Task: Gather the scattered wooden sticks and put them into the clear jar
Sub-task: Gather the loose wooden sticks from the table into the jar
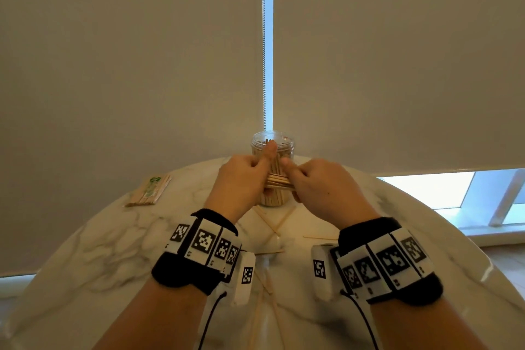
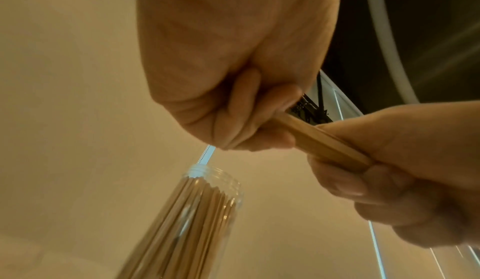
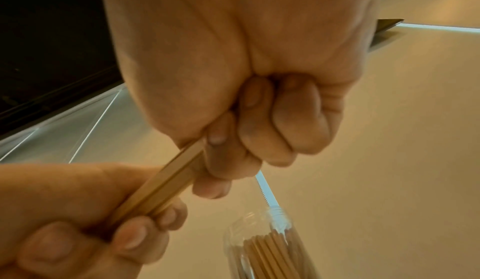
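Observation:
A bundle of wooden sticks (image 1: 279,182) lies level between my two hands, in front of the clear jar (image 1: 273,141). My left hand (image 1: 244,176) grips its left end with curled fingers, thumb raised against the jar. My right hand (image 1: 315,182) grips the right end. The jar stands upright at the table's far edge, open-topped and packed with sticks (image 2: 197,207). In the left wrist view the bundle (image 2: 322,139) runs from my left hand (image 2: 249,123) to my right hand (image 2: 389,160). The right wrist view shows the same bundle (image 3: 166,183) above the jar (image 3: 270,242).
Loose sticks (image 1: 277,221) lie scattered on the marble table (image 1: 113,250) below my wrists. A wrapped packet of sticks (image 1: 149,190) lies at the far left. Window blinds hang close behind the jar.

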A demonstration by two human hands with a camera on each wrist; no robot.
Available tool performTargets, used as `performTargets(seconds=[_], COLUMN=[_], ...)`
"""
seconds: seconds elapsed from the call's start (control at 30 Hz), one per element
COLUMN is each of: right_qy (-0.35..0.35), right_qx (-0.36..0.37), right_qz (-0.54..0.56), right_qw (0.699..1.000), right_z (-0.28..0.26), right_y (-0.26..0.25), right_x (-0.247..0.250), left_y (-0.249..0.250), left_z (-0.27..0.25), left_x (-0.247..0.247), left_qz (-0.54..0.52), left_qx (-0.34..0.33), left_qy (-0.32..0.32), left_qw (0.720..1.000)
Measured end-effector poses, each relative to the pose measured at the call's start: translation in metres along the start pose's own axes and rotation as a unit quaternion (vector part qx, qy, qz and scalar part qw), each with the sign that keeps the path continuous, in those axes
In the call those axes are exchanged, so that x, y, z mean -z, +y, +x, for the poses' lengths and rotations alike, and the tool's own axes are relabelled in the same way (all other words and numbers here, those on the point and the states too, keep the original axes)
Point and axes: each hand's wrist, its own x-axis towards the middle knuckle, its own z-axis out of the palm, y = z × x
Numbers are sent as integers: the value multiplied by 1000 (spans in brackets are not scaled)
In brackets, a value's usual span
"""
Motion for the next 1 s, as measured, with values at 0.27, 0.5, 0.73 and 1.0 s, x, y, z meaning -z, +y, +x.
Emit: performTargets(seconds=[0.27, 0.5, 0.73, 1.0], right_qy=[120, 162, 169, 244], right_qx=[2, -26, -57, -113], right_qz=[75, 64, 31, 83], right_qw=[990, 984, 983, 959], right_z=[-3, -2, 3, 27], right_y=[-1, 0, 16, 39], right_x=[4, 4, 9, 27], left_y=[-8, 0, -4, -38], left_z=[8, 3, 3, 50], left_x=[2, -7, -17, -8], left_qz=[-14, -137, -171, 42], left_qx=[-10, 18, 100, 129], left_qy=[89, -9, 5, -92], left_qw=[996, 990, 980, 986])
